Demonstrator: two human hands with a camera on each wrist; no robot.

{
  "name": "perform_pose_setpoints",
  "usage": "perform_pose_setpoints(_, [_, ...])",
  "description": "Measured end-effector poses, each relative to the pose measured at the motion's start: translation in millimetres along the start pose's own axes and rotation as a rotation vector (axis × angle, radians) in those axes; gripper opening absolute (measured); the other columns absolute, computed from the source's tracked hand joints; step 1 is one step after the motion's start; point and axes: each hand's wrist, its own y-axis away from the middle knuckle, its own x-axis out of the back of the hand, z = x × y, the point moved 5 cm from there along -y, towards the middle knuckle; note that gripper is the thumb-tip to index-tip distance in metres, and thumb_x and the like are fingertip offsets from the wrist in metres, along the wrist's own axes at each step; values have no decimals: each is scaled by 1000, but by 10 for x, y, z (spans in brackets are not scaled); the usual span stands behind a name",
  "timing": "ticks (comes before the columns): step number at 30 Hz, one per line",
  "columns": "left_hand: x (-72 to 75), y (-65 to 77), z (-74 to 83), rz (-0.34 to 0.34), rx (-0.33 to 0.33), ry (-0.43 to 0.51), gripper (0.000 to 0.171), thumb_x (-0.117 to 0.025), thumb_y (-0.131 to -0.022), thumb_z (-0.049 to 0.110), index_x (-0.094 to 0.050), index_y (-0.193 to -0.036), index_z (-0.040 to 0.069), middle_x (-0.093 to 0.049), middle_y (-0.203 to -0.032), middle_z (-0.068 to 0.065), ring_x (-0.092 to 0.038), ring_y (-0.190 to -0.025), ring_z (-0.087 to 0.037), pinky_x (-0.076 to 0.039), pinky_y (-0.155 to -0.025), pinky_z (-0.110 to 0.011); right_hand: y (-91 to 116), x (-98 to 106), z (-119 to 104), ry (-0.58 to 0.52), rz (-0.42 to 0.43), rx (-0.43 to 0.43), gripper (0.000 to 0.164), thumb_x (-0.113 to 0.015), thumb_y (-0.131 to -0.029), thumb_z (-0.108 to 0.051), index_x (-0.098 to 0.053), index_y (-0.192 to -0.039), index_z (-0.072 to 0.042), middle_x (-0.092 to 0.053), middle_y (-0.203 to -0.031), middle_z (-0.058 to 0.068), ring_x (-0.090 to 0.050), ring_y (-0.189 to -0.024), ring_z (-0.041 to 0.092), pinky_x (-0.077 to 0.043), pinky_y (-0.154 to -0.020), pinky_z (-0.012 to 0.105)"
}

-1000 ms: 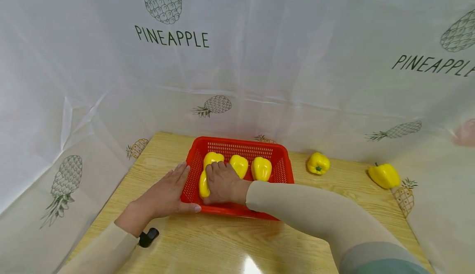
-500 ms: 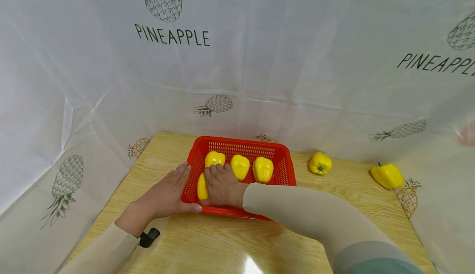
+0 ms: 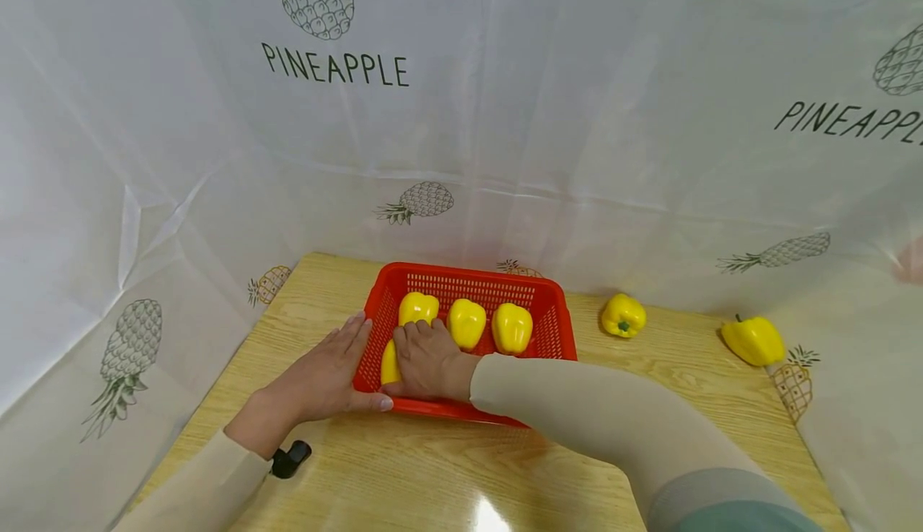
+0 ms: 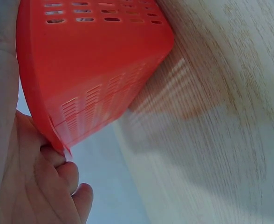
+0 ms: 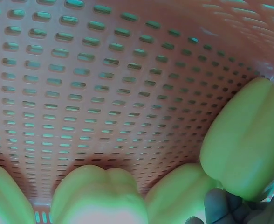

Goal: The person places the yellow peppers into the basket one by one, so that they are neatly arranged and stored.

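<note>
A red perforated plastic basket (image 3: 447, 410) holds several yellow bell peppers. My left hand (image 3: 324, 376) holds the basket's near left corner, thumb along the front rim and fingers at the left rim. In the left wrist view, fingers (image 4: 68, 175) bend against the rim's outside. My right hand (image 3: 429, 360) reaches into the basket's front left part and grips a yellow bell pepper (image 3: 390, 365), mostly hidden under it. In the right wrist view this pepper (image 5: 244, 140) lies against dark-looking fingertips (image 5: 218, 205). Three more peppers, including the back left one (image 3: 418, 308), stand along the far side.
Two yellow bell peppers lie outside the basket on the wooden table (image 3: 404, 476): one to its right (image 3: 623, 316), another farther right (image 3: 753, 341). A white pineapple-print sheet (image 3: 534, 115) rises behind and at both sides.
My right hand has shifted slightly left and nearer, bringing its pepper toward the basket's front left corner. My left hand keeps its place on the basket.
</note>
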Motion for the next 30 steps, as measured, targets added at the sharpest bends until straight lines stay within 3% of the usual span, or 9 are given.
perform_pose_setpoints(15, [6,7,11,-1,6,17,135,-61,-80,89,-21,-164,-8,-16,-174,-27,-19,-161,-45,-25,-128,-62,34,136,175,-30,24,-28,87,-32,-94,-88,-48,-136,-14,-61,-122,4,-60,-112,20,-53,-103,40])
perform_pose_setpoints(22, [21,18,71,10,-21,8,135,-56,-80,92,-23,-163,-9,-19,-173,-28,-20,-161,-45,-24,-129,-60,180,224,414,34,59,-24,82,-29,-100,-81,-49,-139,-13,-61,-123,4,-58,-114,23,-52,-102,41])
perform_pose_setpoints(30, [37,27,75,16,-6,27,134,-59,-80,91,-24,-163,-9,-17,-173,-29,-21,-160,-47,-27,-127,-62,431,308,759,99,88,-49,86,-36,-101,-78,-43,-155,-12,-55,-144,6,-53,-125,26,-48,-107,45])
